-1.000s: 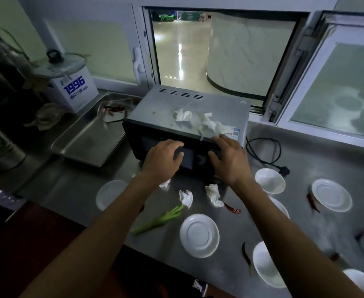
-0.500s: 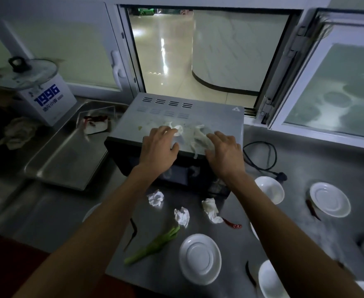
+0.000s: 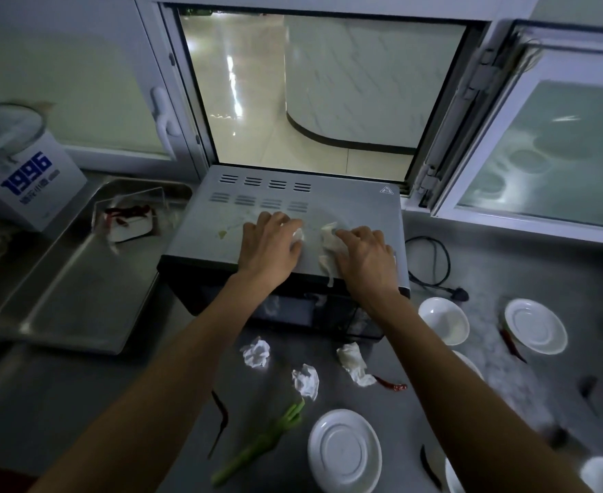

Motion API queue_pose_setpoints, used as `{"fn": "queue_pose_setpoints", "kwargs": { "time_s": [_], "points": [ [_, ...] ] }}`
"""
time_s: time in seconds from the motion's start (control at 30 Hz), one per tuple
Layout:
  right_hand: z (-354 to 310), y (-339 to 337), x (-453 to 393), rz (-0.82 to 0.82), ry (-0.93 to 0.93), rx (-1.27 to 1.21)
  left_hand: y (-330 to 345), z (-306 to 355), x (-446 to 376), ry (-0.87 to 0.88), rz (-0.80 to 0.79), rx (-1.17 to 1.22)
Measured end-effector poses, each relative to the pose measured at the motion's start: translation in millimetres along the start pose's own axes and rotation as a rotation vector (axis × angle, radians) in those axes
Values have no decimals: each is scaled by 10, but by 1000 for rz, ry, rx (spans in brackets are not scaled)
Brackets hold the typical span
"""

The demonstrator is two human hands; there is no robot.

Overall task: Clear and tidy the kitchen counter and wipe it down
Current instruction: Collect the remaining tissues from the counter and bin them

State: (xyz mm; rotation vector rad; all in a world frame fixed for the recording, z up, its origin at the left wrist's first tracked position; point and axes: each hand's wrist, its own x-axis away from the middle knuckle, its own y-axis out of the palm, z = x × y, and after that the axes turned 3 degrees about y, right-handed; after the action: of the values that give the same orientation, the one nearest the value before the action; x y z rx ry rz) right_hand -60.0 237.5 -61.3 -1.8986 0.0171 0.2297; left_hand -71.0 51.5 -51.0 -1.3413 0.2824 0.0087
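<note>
Both hands lay on the oven top (image 3: 346,204) near its front edge: left hand (image 3: 269,245) gripped 1 tissue wad (image 3: 297,235), right hand (image 3: 364,257) gripped another crumpled tissue (image 3: 328,240).

I see open steel counter (image 3: 79,403) at seven o'clock. At five, crumpled tissues (image 3: 256,352), a green stalk (image 3: 257,443), chillies (image 3: 391,384) and saucers (image 3: 344,450) crowd the way. The oven (image 3: 293,222) blocks twelve; a tray (image 3: 75,279) fills nine.
</note>
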Motion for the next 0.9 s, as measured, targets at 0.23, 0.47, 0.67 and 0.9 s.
{"fn": "queue_pose_setpoints", "kwargs": {
  "time_s": [0.23,0.47,0.67,0.9],
  "points": [
    [-36,89,-57,38,-20,-26,24,-72,-65,22,17,73],
    [-46,115,-54,73,-51,-129,19,-124,-80,41,63,242],
    [-54,109,-45,126,-65,-169,-10,-119,-62,98,91,284],
    [-32,-6,99,227,-74,-201,-19,-43,3,204,106,336]
  ]
}}
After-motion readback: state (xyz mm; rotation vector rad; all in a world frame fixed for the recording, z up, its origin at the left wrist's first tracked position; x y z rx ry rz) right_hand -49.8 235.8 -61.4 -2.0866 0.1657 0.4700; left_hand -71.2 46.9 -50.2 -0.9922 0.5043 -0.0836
